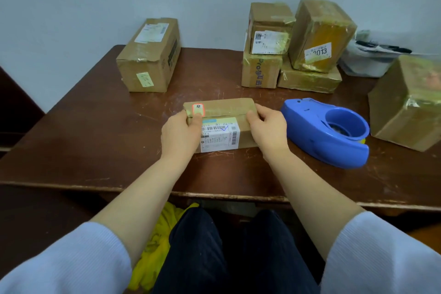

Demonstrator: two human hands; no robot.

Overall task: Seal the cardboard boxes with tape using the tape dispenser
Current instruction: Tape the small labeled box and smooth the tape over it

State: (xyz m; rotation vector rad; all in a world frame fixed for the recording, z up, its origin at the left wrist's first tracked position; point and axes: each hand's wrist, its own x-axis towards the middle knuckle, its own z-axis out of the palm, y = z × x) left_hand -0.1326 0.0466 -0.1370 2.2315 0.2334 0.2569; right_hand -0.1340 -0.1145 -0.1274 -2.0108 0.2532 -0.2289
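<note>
Two-handed, grips the small box [220, 124] in the middle of the table [95, 138], left hand [180, 136] curled round one end and right hand [267, 130] round the other, likely to keep it still for taping, with the blue tape dispenser [329, 131] lying untouched just beside it.

Seven brown cardboard boxes [222, 124] are counted on one dark wooden table [95, 141]. One blue plastic tape dispenser [317, 136] and one white plastic bag [365, 64] are seen. Two hands are shown: one left hand [179, 133], one right hand [267, 131].
</note>
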